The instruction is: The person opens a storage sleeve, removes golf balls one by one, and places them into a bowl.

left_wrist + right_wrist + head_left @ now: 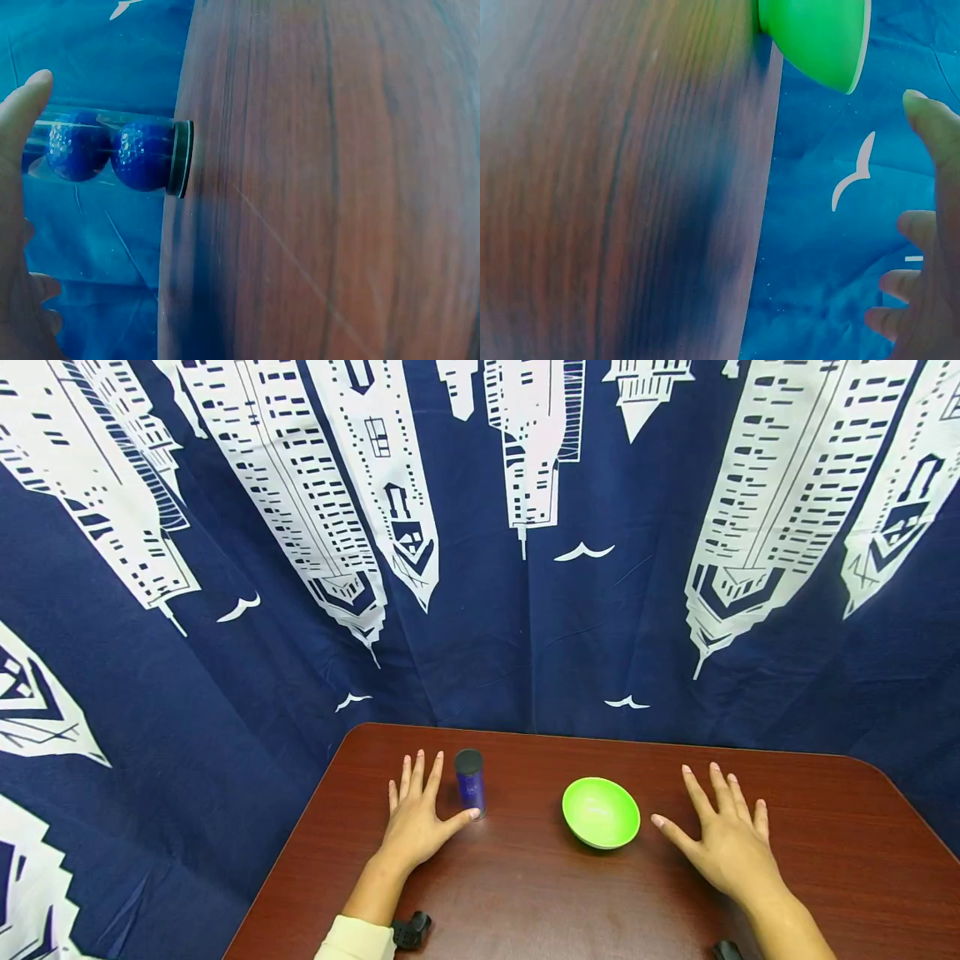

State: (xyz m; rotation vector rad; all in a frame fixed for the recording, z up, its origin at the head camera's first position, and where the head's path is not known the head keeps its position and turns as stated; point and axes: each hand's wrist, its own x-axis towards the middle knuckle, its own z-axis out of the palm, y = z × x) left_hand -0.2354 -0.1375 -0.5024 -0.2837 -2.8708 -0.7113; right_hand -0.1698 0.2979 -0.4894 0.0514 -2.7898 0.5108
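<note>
A clear tube (471,787) with a dark cap stands upright on the table, left of the middle; in the left wrist view blue dimpled balls (142,156) show inside it. My left hand (417,827) is spread just left of the tube, its thumb tip overlapping the tube's lower part in the head view. To the right of the tube sits a bright green bowl (602,812) with nothing in it. My right hand (729,852), fingers spread and holding nothing, hovers to the bowl's right. Its thumb points toward the bowl's rim, apart from it.
The brown wooden table (540,893) has rounded far corners. Behind it and along its left side hangs a dark blue curtain (480,660) printed with white buildings and birds. A black wrist camera (412,931) sits on the left wrist below a pale sleeve (357,939).
</note>
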